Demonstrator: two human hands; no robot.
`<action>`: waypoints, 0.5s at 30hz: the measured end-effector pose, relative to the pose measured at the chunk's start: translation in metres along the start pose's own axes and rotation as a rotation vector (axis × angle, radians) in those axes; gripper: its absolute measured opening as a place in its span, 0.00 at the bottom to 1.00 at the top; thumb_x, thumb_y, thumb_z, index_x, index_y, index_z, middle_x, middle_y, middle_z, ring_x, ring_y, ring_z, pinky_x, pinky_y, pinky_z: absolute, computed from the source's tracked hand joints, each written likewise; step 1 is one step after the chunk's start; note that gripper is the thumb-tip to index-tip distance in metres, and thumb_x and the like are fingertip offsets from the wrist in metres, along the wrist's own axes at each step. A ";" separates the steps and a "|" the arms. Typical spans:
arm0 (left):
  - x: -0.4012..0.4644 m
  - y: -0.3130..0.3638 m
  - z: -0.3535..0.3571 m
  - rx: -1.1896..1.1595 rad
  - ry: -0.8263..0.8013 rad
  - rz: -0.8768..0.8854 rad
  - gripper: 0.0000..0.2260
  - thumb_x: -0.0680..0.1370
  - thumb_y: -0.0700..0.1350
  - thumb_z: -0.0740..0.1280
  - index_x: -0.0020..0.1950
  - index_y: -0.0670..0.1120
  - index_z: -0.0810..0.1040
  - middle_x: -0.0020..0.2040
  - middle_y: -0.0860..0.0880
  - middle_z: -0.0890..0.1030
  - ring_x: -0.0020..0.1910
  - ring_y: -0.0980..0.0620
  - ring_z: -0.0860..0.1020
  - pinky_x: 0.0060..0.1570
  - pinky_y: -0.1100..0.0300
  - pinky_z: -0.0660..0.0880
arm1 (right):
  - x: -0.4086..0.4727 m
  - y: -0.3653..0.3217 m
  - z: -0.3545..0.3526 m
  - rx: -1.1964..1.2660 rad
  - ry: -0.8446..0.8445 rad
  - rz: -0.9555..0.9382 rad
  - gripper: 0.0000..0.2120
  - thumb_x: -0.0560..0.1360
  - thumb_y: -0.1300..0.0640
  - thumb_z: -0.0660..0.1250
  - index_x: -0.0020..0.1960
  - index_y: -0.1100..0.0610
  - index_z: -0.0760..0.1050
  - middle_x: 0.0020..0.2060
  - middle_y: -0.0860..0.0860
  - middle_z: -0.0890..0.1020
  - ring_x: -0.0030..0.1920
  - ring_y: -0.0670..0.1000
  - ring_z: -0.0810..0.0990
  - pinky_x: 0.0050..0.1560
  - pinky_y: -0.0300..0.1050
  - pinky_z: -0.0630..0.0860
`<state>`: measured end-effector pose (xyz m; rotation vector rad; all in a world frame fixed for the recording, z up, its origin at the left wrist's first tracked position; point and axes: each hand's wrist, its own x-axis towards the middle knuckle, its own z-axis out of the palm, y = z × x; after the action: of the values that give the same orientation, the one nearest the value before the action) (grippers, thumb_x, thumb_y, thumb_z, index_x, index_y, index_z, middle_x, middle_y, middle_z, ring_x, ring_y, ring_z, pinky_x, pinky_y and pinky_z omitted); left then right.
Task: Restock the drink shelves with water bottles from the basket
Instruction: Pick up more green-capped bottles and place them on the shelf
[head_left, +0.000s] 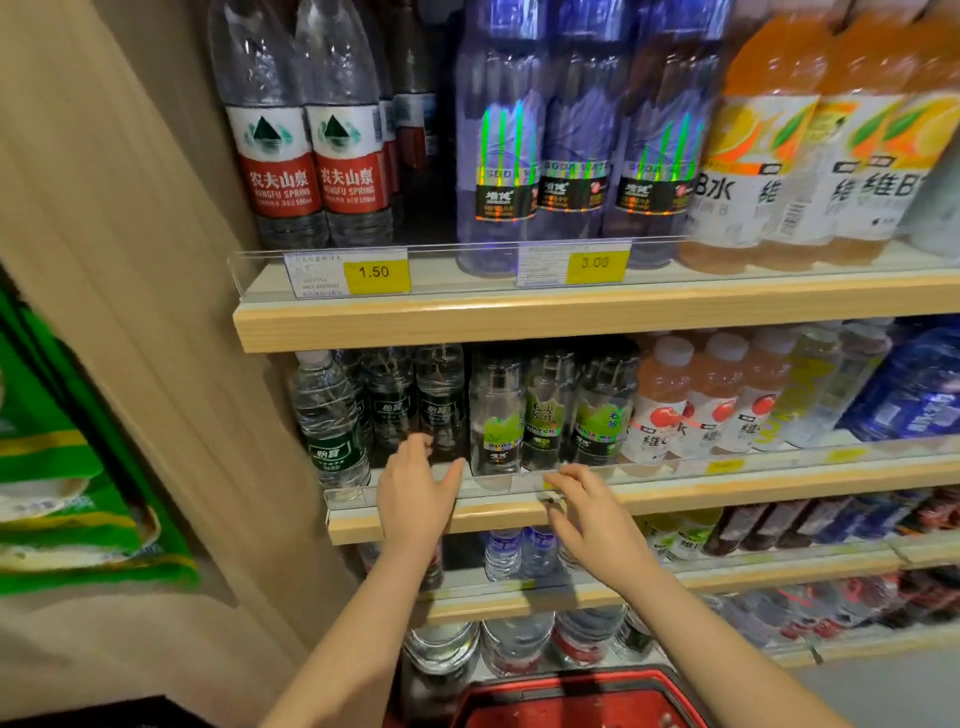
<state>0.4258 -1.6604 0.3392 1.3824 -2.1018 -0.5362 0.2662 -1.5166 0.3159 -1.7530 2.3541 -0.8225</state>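
Observation:
My left hand (415, 493) reaches over the front edge of the second shelf (727, 493), fingers apart, fingertips near the green-labelled water bottles (332, 421) standing at the shelf's left end. It holds nothing. Just to the right, my right hand (582, 506) rests with spread fingers on the clear price rail of the same shelf, in front of the soda water bottles (498, 415). The red basket (571, 701) sits at the bottom of the view below my arms; its contents are hidden.
The top shelf (519, 317) carries red-labelled water bottles (306, 156), purple soda water and orange drinks. Lower shelves hold more bottles. A wooden side panel (156, 312) bounds the shelves on the left, with green packaging (62, 467) beyond it.

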 end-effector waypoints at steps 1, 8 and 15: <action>-0.013 0.002 -0.005 -0.001 0.010 0.044 0.18 0.75 0.53 0.67 0.59 0.44 0.72 0.54 0.47 0.78 0.54 0.46 0.76 0.49 0.52 0.73 | -0.012 0.002 -0.013 0.005 -0.012 0.014 0.19 0.77 0.54 0.61 0.67 0.54 0.68 0.63 0.48 0.70 0.55 0.48 0.74 0.51 0.39 0.73; -0.111 0.038 0.012 0.079 -0.220 0.344 0.15 0.73 0.52 0.68 0.54 0.44 0.76 0.48 0.47 0.80 0.50 0.45 0.78 0.46 0.53 0.74 | -0.126 0.042 -0.099 -0.005 -0.074 0.252 0.18 0.78 0.53 0.60 0.67 0.52 0.67 0.60 0.49 0.71 0.44 0.48 0.76 0.46 0.47 0.72; -0.222 0.170 0.090 -0.007 -0.583 0.613 0.16 0.74 0.51 0.67 0.59 0.45 0.75 0.53 0.45 0.78 0.55 0.44 0.76 0.51 0.52 0.72 | -0.291 0.120 -0.174 0.002 -0.062 0.634 0.20 0.76 0.57 0.62 0.68 0.56 0.67 0.65 0.57 0.70 0.64 0.57 0.70 0.60 0.45 0.67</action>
<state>0.3180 -1.3877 0.3207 0.5318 -2.8077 -0.7342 0.1940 -1.1650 0.3383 -0.8987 2.6112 -0.6444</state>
